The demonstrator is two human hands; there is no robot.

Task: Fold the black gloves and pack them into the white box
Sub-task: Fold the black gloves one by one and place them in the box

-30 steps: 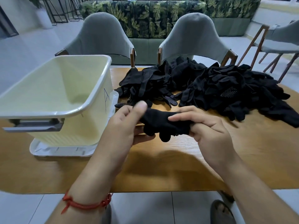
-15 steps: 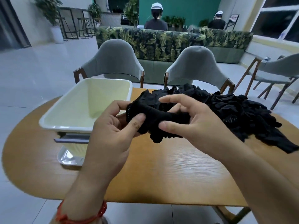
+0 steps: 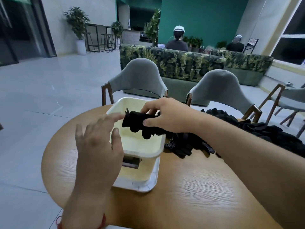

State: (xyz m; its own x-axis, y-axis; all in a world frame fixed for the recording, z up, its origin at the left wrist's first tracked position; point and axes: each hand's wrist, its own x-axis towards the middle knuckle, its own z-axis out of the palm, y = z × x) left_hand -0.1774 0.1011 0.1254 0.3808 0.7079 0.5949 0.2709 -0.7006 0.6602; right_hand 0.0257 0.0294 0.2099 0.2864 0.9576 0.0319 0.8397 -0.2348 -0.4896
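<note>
A round wooden desk (image 3: 189, 192) stands on pale, glossy floor tiles (image 3: 41, 96), with two grey shell-backed chairs (image 3: 138, 75) on its far side and a long leaf-print sofa (image 3: 181, 63) behind them. Beyond the sofa two people in white caps (image 3: 176, 44) sit facing a deep green wall (image 3: 206, 19). A potted plant (image 3: 76, 20) and tall metal stools (image 3: 105, 42) stand by the pale left wall (image 3: 99, 10), a window (image 3: 292, 47) shows dark at right, and the light is dim.

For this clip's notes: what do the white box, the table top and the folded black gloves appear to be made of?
The white box looks like moulded plastic: smooth walls, soft sheen, rounded rim. The table top is wood or a wood-look laminate; grain lines and a light gloss show, but not which. The folded black gloves seem to be soft matte knit fabric, bunching and drooping in the right hand.
</note>
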